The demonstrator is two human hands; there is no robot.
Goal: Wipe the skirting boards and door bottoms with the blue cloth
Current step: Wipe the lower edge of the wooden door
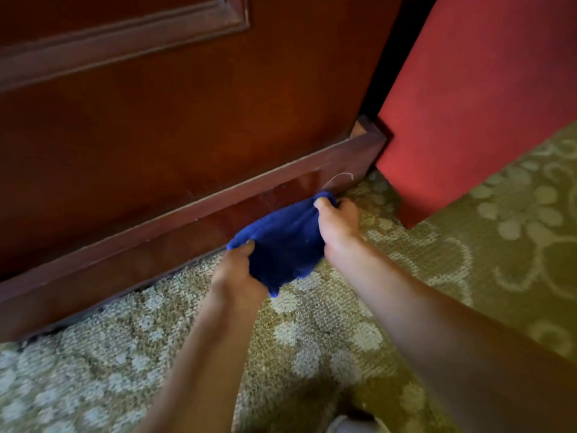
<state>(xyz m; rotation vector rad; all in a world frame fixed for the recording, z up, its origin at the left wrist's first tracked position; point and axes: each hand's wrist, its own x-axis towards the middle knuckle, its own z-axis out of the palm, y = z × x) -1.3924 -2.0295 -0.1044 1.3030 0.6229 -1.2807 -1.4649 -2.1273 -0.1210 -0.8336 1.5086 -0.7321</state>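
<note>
The blue cloth (282,245) is stretched between both hands, just above the carpet and close in front of the dark wooden bottom board (162,239) of the brown door (187,104). My left hand (237,270) grips the cloth's lower left edge. My right hand (338,223) pinches its upper right corner, near the board's right end. A thin white curved mark (340,177) shows on the board above the cloth. Part of the cloth hangs loose below my left hand.
A red wall or panel (480,104) stands to the right of the door, with a dark gap (390,57) between them. Patterned green and beige carpet (312,339) covers the floor. A pale object (349,426) shows at the bottom edge.
</note>
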